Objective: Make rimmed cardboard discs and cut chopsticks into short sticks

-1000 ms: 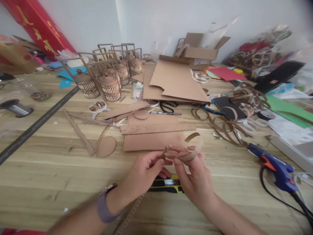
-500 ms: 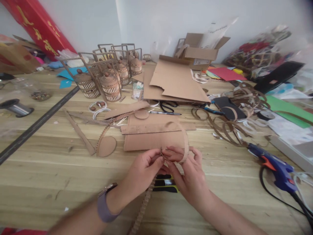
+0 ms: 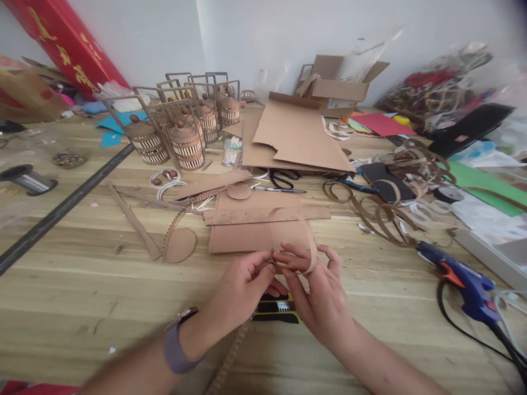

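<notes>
We've a lt wood tbl [image 3: 102,307] w/ a yellow-&-blk cutter [image 3: 275,317] near front, a round cardbd disc [image 3: 181,245] l. of it & a blue glue gun [image 3: 473,297] to the r. Farther back we've striped baskets [image 3: 186,148], a metal spool [image 3: 31,181], cardbd sheets [image 3: 302,137] & brown strips [image 3: 411,157].

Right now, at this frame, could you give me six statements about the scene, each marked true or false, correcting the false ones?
1. A thin cardboard strip curls up by the right hand. True.
2. The left hand lies flat on the table. False: the left hand is raised, thumb and fingertips pinched together.
3. A yellow-and-black tool lies below the hands. True.
4. The watch is on the right wrist. False: the watch is on the left wrist.
5. Lidded containers stand left of the open cardboard box. True.
6. The glue gun lies at the far left. False: the glue gun lies at the right.
</notes>
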Demonstrator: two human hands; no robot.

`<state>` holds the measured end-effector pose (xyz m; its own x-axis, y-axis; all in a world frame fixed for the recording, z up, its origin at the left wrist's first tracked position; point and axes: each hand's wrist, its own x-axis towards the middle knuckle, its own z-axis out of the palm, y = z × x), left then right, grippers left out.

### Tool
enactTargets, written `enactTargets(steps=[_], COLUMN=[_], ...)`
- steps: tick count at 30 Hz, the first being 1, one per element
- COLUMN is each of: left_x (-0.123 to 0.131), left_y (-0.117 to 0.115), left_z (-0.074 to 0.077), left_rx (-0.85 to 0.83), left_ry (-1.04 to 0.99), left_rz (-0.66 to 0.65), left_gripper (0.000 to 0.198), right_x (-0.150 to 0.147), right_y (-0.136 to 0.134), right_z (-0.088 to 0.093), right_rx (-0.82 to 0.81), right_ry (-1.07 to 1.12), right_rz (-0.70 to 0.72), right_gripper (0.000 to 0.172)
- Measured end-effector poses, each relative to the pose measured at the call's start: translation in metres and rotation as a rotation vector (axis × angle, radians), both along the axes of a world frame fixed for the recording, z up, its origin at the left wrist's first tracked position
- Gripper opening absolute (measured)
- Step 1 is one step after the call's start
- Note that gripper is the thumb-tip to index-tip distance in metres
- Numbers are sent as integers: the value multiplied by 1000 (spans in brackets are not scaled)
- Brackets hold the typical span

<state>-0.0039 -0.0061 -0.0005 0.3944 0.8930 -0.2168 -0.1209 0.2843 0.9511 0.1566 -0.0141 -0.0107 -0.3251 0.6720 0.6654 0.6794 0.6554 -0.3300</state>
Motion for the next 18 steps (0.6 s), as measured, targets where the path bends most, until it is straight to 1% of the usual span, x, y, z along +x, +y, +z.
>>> enactTargets(steps=[5,9,14,18], left_x=[0,1,0,-1], left_y=[1,1,2,1], left_z=[-1,-1,-2,-2], left_rx=[13,1,14,11], left_ry=[51,20,0,11], left_rz=[-27,-26,2,10], left_gripper=[30,34,38,36], right_x=[3,3,1,1], right_y=[0,0,0,0], right_z=[0,0,-1,0], right_rx=[-46,-51,-52,-33], right_ry=[37,44,31,42], right_rz=[-17,-17,-22,-10], right_gripper=[17,17,12,15])
